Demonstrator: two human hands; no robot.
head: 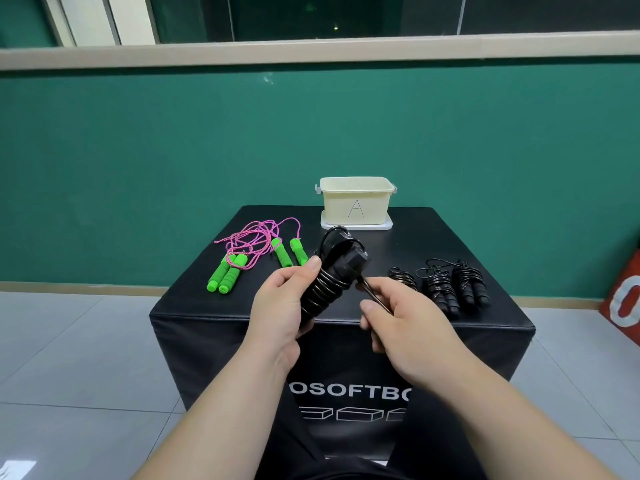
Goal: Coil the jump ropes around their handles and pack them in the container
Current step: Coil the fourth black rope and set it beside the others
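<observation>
The left hand [277, 306] has its grip clamped round the black jump rope [329, 285], held above the table [415, 244]. The handles' long axis tilts from near-left up to far-right. The loose end leaves the coil's right side, where the right hand [398, 323], the nearer one, pinches it. I judge the next wrap must circle that axis. The container [356, 202] stands straight beyond, at the far edge, with coiled black ropes [440, 289] right and green-handled ropes [242, 261] left.

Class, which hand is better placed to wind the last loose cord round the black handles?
Right: the right hand pinches the loose cord, while the left hand grips the handles.
</observation>
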